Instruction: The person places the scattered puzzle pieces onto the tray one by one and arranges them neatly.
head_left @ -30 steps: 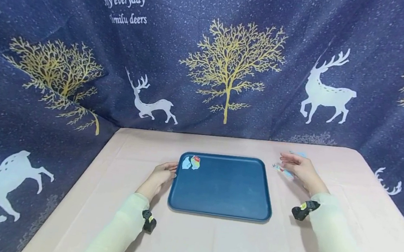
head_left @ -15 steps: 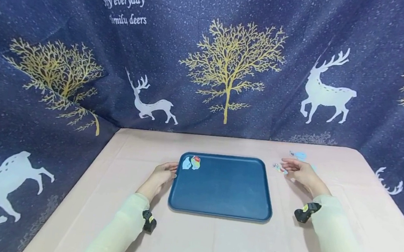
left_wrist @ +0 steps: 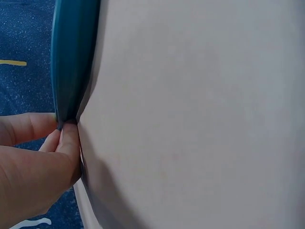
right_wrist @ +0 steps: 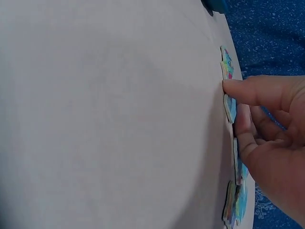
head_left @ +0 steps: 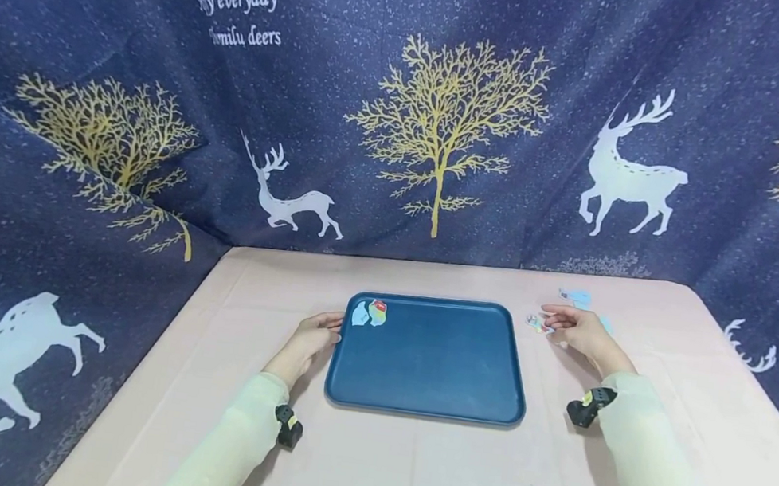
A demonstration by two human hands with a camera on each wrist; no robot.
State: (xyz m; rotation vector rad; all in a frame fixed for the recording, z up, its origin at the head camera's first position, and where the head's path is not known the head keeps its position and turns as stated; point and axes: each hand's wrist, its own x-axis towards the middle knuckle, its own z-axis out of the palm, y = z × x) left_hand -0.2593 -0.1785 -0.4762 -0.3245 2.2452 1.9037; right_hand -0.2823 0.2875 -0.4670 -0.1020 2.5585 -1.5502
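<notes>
The left hand grips the left edge of a dark blue tray; in the left wrist view its fingertips pinch the rim. Two puzzle pieces lie side by side in the tray's far left corner, one light blue, one red and yellow. Beyond the tray's right side, the right hand has its fingertips around a small colourful puzzle piece, low over the table and partly covered by the fingers. Another multicoloured piece shows just left of the fingertips.
A light blue piece lies behind the right hand, and more flat pieces lie along the table beside it. The pink tablecloth reaches a dark blue curtain with deer and trees at the back.
The right hand has come lower and slightly right onto the pieces, uncovering the light blue piece behind it. The left hand and tray stay in place.
</notes>
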